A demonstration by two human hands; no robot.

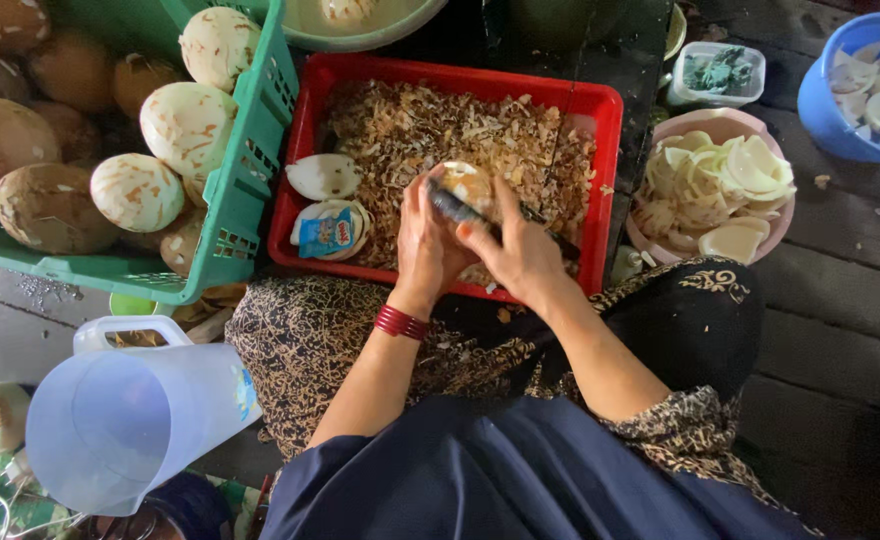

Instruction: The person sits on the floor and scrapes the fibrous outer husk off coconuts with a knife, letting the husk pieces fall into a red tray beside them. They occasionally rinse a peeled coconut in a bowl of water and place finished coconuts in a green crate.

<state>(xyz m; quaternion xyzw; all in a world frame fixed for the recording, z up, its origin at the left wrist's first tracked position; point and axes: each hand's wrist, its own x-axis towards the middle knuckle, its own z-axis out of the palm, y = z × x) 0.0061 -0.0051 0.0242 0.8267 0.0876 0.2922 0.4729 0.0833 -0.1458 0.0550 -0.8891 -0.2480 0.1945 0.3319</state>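
The clear plastic jug sits nearest, at eight o'clock. Above the red tray, the left hand cups a coconut piece; the right hand grips a peeler. Short strokes away from the cupping fingers seem safest.

red rectangular plastic tray: smooth, slight gloss | brown peel shavings: dry, fibrous, rough | green plastic lattice crate: matt | pale peeled coconuts: streaked, rough | translucent plastic jug: smooth | patterned cloth skirt: soft, matt
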